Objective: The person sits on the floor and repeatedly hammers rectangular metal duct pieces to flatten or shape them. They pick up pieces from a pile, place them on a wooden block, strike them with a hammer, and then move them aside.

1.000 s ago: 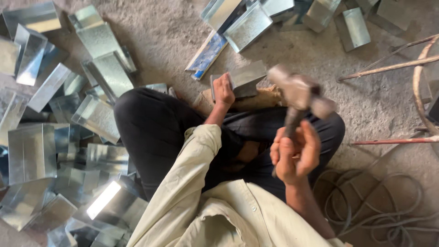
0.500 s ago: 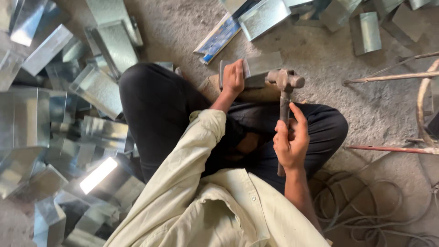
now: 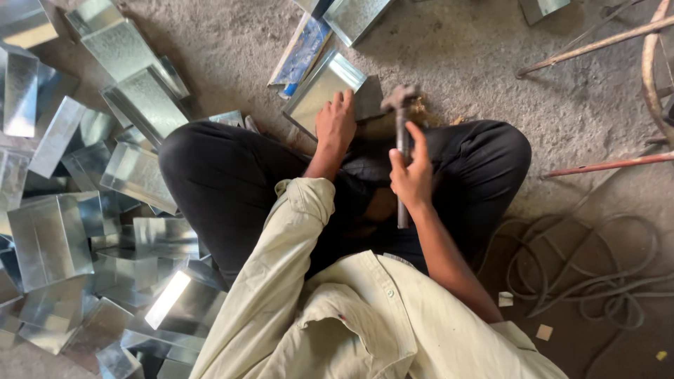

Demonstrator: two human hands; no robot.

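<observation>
The person sits cross-legged on the concrete floor, viewed from above. The right hand is wrapped around the handle of a hammer; thumb and fingers are closed on the shaft at about mid-length, with the index finger extended along it. The hammer stands nearly vertical in the view, its metal head at the top, just beside the edge of a folded sheet-metal piece. The handle end projects below the hand, over the dark trousers.

The left hand lies flat on the sheet-metal piece, fingers spread and pressing down on its near corner. The piece rests on the floor directly in front of the crossed legs, tilted, with one raised flange along its long side. Whether the hammer head touches the metal cannot be determined.

To the left of the person lies a heap of folded galvanised sheet boxes, overlapping one another. Further sheet parts lie beyond the workpiece, including one with a blue film. To the right, thin metal rods lie on the floor, and a coil of wire rests near the right leg
</observation>
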